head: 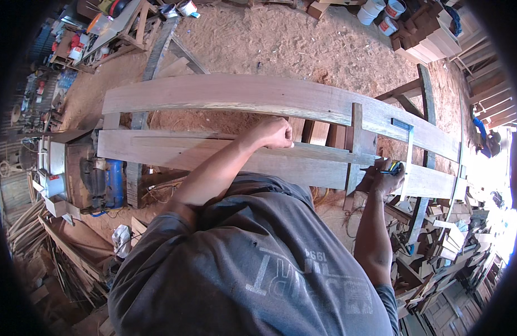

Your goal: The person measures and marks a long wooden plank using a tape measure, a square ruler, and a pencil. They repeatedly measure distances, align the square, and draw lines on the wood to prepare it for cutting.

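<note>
Two long wooden planks, the far plank (225, 90) and the near plank (300, 168), lie side by side across sawhorses. A narrow wooden strip (325, 152) runs along the near plank. My left hand (276, 132) has its fingers curled down at the strip's edge, apparently gripping it; the fingertips are partly hidden. In my right hand (386, 178) is a black-and-yellow tool (395, 167), apparently a tape measure, with a thin dark pen-like piece beside it. Just left of that hand, a short wooden crosspiece (356, 126) spans both planks. A try square (403, 125) with a dark stock lies to its right.
Sawhorse beams (428, 96) stick out beyond the planks. A blue tank (114, 182) stands at left near a wooden box. White buckets (371, 11) and stacked boards (428, 40) stand at the far right. Wood offcuts (447, 248) are heaped at lower right.
</note>
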`<action>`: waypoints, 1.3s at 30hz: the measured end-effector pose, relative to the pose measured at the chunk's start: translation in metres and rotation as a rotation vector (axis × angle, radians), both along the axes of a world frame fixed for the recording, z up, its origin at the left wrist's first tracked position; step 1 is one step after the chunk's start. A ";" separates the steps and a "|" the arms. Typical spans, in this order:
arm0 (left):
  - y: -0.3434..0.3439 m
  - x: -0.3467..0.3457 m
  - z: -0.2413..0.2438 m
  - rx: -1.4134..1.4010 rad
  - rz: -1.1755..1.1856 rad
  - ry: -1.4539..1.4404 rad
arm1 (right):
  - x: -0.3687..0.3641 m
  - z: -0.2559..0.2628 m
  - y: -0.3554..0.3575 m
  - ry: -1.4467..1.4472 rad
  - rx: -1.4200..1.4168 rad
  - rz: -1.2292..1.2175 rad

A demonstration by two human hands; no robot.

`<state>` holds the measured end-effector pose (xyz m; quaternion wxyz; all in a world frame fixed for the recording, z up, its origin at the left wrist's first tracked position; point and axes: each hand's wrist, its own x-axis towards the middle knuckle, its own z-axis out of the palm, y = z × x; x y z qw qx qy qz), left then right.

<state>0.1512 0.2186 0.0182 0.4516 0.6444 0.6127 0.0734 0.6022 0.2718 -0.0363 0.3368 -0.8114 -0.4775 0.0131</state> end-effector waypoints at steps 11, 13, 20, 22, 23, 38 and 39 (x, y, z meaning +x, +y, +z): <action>0.002 0.004 -0.006 0.054 -0.036 0.055 | 0.009 0.000 0.009 0.059 0.038 0.006; -0.004 -0.002 0.001 0.107 -0.030 0.062 | 0.008 0.010 0.006 0.302 0.029 -0.005; -0.078 -0.007 0.071 -0.077 -0.029 -0.381 | -0.047 0.088 -0.103 0.792 -0.129 0.546; -0.102 0.019 0.061 -0.102 0.033 -0.616 | -0.114 0.104 -0.141 0.757 -0.226 0.707; -0.111 0.036 0.050 -0.067 0.084 -0.757 | -0.145 0.107 -0.153 0.701 -0.252 0.810; -0.137 0.025 0.054 -0.006 0.218 -0.439 | -0.192 0.105 -0.155 1.390 -0.547 0.926; -0.136 0.018 0.060 0.024 0.204 -0.330 | -0.188 0.100 -0.152 1.365 -0.492 0.845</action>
